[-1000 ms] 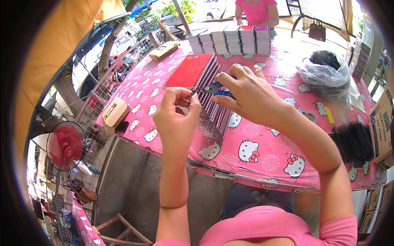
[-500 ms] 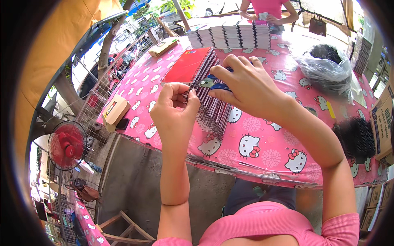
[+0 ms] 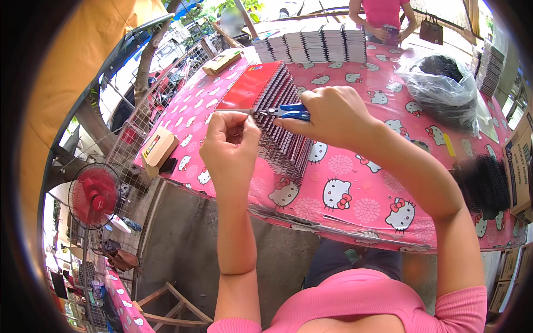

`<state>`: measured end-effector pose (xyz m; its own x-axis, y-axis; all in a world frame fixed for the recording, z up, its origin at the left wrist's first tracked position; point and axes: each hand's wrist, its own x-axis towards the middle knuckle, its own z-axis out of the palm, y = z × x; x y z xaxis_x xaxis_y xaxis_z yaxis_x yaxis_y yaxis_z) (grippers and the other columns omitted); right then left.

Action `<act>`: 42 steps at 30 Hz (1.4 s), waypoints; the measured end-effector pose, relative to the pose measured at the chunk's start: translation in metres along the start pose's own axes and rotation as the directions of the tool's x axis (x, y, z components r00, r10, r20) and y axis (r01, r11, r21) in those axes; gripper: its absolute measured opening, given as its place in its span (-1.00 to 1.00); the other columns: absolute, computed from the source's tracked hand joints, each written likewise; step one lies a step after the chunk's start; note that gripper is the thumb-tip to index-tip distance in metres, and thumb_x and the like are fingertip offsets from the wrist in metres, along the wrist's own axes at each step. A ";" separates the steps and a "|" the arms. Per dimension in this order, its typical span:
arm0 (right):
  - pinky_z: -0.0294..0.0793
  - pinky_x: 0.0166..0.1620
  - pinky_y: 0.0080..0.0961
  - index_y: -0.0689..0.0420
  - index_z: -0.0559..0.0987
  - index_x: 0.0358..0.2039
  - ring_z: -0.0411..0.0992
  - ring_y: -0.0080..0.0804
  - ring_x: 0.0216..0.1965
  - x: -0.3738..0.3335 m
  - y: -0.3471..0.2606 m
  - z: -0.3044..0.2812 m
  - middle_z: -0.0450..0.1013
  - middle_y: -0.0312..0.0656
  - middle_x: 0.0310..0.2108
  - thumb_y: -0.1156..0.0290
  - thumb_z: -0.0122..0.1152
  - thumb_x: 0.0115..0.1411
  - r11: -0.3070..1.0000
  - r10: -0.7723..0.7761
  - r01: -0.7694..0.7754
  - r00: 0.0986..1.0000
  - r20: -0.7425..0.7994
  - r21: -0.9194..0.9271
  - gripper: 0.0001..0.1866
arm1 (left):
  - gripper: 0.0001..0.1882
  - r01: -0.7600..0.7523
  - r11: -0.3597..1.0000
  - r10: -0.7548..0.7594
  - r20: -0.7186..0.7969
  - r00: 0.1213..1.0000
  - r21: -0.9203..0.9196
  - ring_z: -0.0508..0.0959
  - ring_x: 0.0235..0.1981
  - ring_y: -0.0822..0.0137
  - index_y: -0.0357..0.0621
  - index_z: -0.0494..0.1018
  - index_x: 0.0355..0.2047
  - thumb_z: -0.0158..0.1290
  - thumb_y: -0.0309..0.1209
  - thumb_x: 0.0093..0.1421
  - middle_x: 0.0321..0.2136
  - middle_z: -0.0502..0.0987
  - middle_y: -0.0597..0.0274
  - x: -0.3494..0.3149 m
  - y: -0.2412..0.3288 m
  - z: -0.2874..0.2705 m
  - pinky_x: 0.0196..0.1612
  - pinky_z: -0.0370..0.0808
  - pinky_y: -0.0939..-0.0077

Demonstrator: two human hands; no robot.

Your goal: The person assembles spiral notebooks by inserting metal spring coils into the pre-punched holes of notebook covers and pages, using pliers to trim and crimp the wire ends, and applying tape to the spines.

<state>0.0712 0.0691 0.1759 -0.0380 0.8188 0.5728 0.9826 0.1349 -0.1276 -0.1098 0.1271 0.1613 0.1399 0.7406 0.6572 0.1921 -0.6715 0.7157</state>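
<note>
A tall stack of spiral notebooks [image 3: 251, 89] with a red cover on top stands on the pink table, coils facing right. My right hand [image 3: 337, 115] grips blue-handled pliers [image 3: 293, 112], whose jaws meet the coil at the top notebook's near corner. Close by, my left hand [image 3: 230, 136] is closed in a pinch at that same corner, thumb against forefinger. Whatever sits between those fingertips is too small to make out; it may be the coil's end or the cover's edge.
Behind the stack runs a row of bound notebooks [image 3: 311, 45]. A plastic bag of black coils [image 3: 441, 91], loose black coils [image 3: 482, 186] and a carton [image 3: 521, 166] lie to the right. Small boxes [image 3: 160, 146] sit at left. Across the table, a person [image 3: 383, 19] holds a notebook.
My right hand has turned and lowered slightly, its fingers closing further round the pliers. My left hand has shifted a little left. The person opposite has moved right.
</note>
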 end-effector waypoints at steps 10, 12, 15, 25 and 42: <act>0.50 -0.28 -0.25 0.24 0.52 -0.44 0.52 -0.12 -0.39 -0.005 0.005 0.021 0.48 -0.04 -0.47 -0.26 0.16 0.04 0.997 -0.072 0.069 0.977 -0.202 -0.024 -0.33 | -0.83 0.062 0.998 -0.061 0.016 0.998 -0.018 0.39 -0.52 0.61 -0.20 0.38 -0.39 0.16 -0.45 0.10 -0.53 0.46 0.36 -0.005 0.004 -0.003 -0.46 0.37 0.70; 0.52 -0.33 -0.24 0.26 0.55 -0.48 0.54 -0.13 -0.43 -0.001 0.003 0.010 0.51 -0.04 -0.51 -0.27 0.14 0.05 0.999 0.008 -0.008 1.000 -0.004 0.035 -0.32 | -0.82 0.069 0.998 -0.068 0.025 0.997 -0.011 0.39 -0.52 0.61 -0.20 0.38 -0.40 0.18 -0.45 0.09 -0.54 0.46 0.36 -0.004 0.003 -0.001 -0.47 0.37 0.70; 0.52 -0.39 -0.24 0.26 0.57 -0.56 0.55 -0.13 -0.51 -0.003 0.004 0.011 0.51 -0.06 -0.58 -0.27 0.13 0.04 0.996 0.062 -0.067 0.994 0.093 0.054 -0.31 | -0.79 0.084 0.996 -0.084 0.031 0.996 -0.004 0.39 -0.53 0.61 -0.20 0.38 -0.40 0.21 -0.45 0.06 -0.55 0.46 0.36 -0.002 0.001 0.000 -0.48 0.36 0.70; 0.50 -0.40 -0.26 0.21 0.53 -0.57 0.52 -0.16 -0.52 -0.006 0.004 0.023 0.47 -0.11 -0.60 -0.29 0.13 0.05 1.000 0.013 -0.012 0.999 -0.039 0.028 -0.33 | -0.73 0.141 0.989 -0.138 0.095 0.986 -0.032 0.40 -0.54 0.60 -0.24 0.36 -0.35 0.23 -0.44 0.05 -0.56 0.47 0.33 -0.004 0.000 -0.005 -0.51 0.36 0.68; 0.49 -0.33 -0.24 0.22 0.55 -0.46 0.51 -0.13 -0.46 -0.019 0.001 0.012 0.50 -0.07 -0.48 -0.27 0.17 0.02 0.984 0.159 -0.174 0.953 0.260 0.037 -0.34 | -0.63 0.202 0.979 -0.195 0.137 0.971 -0.036 0.48 -0.48 0.55 -0.30 0.34 -0.23 0.25 -0.43 0.04 -0.49 0.54 0.20 -0.006 -0.015 -0.010 -0.43 0.43 0.64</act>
<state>0.0712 0.0610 0.1551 0.0730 0.9462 0.3151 0.9668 0.0104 -0.2553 -0.1229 0.1325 0.1492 0.2315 0.8537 0.4664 0.1811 -0.5089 0.8416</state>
